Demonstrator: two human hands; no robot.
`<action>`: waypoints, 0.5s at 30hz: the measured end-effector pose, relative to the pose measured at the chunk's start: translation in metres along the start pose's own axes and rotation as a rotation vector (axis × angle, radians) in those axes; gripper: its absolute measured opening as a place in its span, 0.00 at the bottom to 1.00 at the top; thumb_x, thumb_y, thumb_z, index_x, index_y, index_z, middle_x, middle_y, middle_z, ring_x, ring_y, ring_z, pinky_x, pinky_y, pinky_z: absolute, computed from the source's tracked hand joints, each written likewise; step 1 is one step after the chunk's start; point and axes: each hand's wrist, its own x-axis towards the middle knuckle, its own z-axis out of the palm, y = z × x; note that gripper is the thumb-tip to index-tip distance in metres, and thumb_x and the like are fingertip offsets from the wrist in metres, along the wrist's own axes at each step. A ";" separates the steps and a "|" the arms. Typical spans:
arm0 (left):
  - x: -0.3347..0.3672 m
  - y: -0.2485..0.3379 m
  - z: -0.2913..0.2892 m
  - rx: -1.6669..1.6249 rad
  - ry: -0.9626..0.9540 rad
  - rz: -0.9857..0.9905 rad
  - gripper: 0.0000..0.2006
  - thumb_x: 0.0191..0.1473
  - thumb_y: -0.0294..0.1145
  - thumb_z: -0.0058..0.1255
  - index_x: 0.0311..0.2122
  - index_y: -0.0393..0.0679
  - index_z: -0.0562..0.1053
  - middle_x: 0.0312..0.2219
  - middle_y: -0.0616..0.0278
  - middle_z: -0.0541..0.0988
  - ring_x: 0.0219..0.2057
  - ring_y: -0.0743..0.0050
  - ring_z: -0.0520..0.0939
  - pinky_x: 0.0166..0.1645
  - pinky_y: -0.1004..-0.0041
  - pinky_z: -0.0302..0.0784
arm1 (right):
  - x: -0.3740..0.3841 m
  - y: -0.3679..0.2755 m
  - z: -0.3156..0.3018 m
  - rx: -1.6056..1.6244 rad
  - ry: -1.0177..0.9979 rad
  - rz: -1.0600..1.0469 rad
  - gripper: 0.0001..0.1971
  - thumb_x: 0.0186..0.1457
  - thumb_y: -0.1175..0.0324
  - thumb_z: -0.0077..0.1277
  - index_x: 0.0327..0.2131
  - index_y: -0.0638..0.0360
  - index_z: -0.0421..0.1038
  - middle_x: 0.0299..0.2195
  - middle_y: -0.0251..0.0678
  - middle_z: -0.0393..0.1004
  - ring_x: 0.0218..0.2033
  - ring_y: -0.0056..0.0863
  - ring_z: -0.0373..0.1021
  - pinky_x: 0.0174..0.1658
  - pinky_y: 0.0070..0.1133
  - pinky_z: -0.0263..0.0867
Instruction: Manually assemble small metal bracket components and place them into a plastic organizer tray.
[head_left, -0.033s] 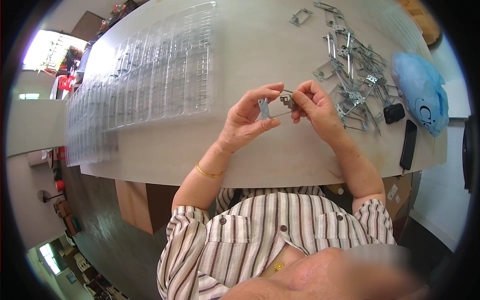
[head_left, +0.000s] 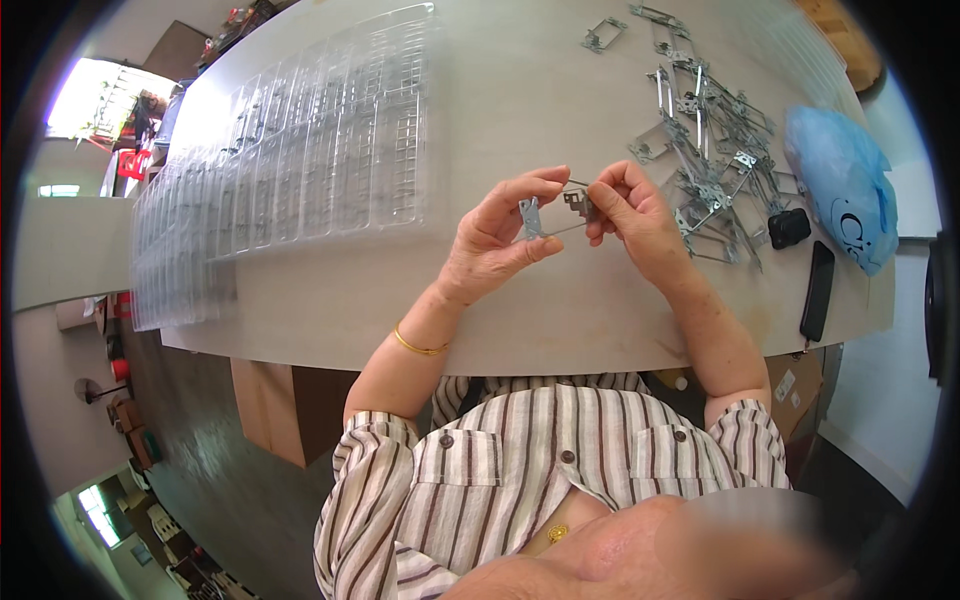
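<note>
Above the near part of the table I hold a small metal bracket frame [head_left: 530, 216] made of two stamped end plates joined by thin rods. My left hand [head_left: 482, 240] spans its left end, thumb below and fingers above. At the other end, my right hand [head_left: 645, 222] pinches the darker plate between thumb and fingers, which partly cover it. To the right of my right hand lies a tangled heap of similar metal frames [head_left: 710, 190]. One separate frame [head_left: 590, 44] rests farther back.
Stacked clear plastic trays [head_left: 330, 215] with many compartments cover the table's left side. On the right are a blue plastic bag [head_left: 835, 165], a small black object [head_left: 788, 228] and a black phone-like slab [head_left: 817, 290]. Cardboard boxes [head_left: 265, 405] stand below the table's near edge.
</note>
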 end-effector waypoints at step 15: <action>0.003 0.010 -0.002 -0.349 0.194 -0.424 0.18 0.67 0.33 0.41 0.56 0.33 0.64 0.48 0.36 0.76 0.50 0.47 0.80 0.55 0.55 0.78 | -0.003 -0.003 -0.001 -0.216 0.097 -0.355 0.08 0.64 0.68 0.53 0.38 0.58 0.65 0.28 0.28 0.72 0.25 0.14 0.69 0.30 0.14 0.68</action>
